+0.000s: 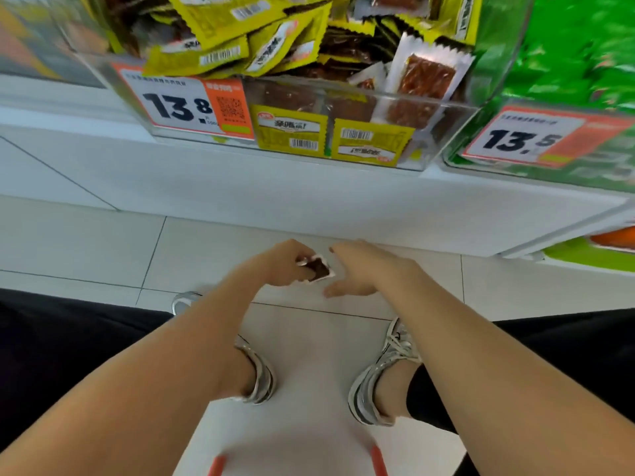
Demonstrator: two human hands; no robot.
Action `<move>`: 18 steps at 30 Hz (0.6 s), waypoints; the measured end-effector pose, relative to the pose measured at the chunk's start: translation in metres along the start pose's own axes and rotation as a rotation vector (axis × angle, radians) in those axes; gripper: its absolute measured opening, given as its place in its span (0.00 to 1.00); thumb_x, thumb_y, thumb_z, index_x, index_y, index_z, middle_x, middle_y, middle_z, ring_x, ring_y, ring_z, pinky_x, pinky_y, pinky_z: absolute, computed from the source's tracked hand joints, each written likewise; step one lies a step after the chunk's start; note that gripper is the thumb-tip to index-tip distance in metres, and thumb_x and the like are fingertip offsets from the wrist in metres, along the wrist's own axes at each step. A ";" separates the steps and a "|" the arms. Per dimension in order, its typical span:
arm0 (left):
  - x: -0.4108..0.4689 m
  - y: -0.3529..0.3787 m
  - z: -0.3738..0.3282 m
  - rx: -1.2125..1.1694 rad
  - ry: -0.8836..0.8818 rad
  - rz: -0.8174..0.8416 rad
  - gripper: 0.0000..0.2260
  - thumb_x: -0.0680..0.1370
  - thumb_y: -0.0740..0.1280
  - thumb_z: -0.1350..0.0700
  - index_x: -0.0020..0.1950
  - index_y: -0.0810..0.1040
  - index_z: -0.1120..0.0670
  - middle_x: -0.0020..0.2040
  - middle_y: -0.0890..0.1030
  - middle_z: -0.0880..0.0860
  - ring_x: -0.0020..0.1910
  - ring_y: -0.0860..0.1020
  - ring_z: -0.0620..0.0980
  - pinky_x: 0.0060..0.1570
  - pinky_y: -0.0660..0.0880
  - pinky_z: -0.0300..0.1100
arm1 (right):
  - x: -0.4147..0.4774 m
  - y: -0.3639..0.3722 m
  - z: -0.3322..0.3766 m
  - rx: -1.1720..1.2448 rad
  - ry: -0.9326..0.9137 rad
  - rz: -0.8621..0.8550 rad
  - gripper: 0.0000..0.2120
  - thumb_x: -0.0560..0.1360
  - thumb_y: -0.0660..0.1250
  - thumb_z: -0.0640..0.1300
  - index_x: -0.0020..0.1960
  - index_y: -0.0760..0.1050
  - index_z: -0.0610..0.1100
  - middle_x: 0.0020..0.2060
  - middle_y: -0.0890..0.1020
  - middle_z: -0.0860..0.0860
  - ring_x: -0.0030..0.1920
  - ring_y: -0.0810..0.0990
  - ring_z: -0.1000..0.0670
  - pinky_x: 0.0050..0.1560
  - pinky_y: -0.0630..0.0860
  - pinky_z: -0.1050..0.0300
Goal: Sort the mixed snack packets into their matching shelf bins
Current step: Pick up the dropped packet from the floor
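My left hand (pixel 287 261) pinches a small clear packet with a dark brown snack inside (pixel 318 268), held low over the floor below the shelf. My right hand (pixel 360 269) hovers just to the right of the packet, fingers straight and relaxed, holding nothing. Above, a clear bin (pixel 343 132) holds many yellow packets (pixel 220 32) mixed with clear-wrapped red-brown meat snacks (pixel 424 80). To its right stands a bin of green packets (pixel 577 56).
Price tags reading 13.8 (pixel 178 104) and 13.5 (pixel 522 139) hang on the bin fronts. A white shelf ledge (pixel 240 187) juts out below the bins. My two grey sneakers (pixel 378 379) stand on the pale tiled floor. Orange packets (pixel 615 240) show on a lower shelf at right.
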State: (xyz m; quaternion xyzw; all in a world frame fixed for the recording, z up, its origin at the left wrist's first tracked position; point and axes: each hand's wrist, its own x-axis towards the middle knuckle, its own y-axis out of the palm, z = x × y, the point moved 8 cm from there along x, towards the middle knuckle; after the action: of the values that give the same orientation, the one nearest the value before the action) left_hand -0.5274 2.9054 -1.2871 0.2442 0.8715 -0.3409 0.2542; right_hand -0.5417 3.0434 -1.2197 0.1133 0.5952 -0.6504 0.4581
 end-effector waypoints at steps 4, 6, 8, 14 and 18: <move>-0.055 -0.046 -0.065 -0.048 0.085 0.025 0.07 0.80 0.72 0.56 0.56 0.83 0.56 0.48 0.88 0.52 0.45 0.87 0.48 0.42 0.82 0.43 | -0.043 -0.043 0.025 0.297 -0.122 -0.209 0.16 0.73 0.79 0.48 0.56 0.78 0.48 0.49 0.85 0.47 0.42 0.86 0.50 0.42 0.82 0.52; -0.087 -0.065 -0.090 0.012 0.102 0.003 0.07 0.81 0.71 0.53 0.53 0.82 0.57 0.46 0.88 0.51 0.43 0.86 0.46 0.39 0.81 0.42 | -0.068 -0.060 0.042 0.375 -0.185 -0.265 0.09 0.75 0.77 0.42 0.48 0.77 0.50 0.39 0.86 0.48 0.34 0.87 0.51 0.34 0.83 0.51; -0.119 -0.083 -0.110 0.161 0.125 -0.046 0.09 0.82 0.68 0.48 0.51 0.82 0.53 0.43 0.87 0.48 0.42 0.85 0.46 0.38 0.80 0.42 | -0.093 -0.076 0.061 0.374 -0.237 -0.296 0.08 0.77 0.73 0.40 0.47 0.78 0.52 0.37 0.85 0.49 0.33 0.87 0.51 0.33 0.84 0.50; -0.225 -0.156 -0.187 0.470 0.369 -0.538 0.19 0.76 0.60 0.29 0.46 0.77 0.43 0.39 0.81 0.43 0.38 0.79 0.41 0.40 0.79 0.47 | -0.184 -0.167 0.104 0.237 -0.288 -0.707 0.09 0.73 0.67 0.45 0.36 0.78 0.55 0.29 0.76 0.55 0.35 0.75 0.56 0.36 0.71 0.55; -0.290 -0.203 -0.236 0.444 0.560 -1.020 0.13 0.76 0.65 0.37 0.42 0.77 0.45 0.35 0.76 0.43 0.36 0.75 0.44 0.33 0.71 0.43 | -0.246 -0.220 0.094 0.243 -0.249 -1.136 0.11 0.72 0.64 0.51 0.51 0.81 0.54 0.31 0.79 0.56 0.36 0.77 0.50 0.40 0.76 0.54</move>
State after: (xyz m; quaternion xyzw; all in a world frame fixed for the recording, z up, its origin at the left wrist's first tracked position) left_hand -0.4961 2.8704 -0.8645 -0.0757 0.8205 -0.5153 -0.2355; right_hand -0.5288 3.0461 -0.8764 -0.2485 0.4258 -0.8655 0.0885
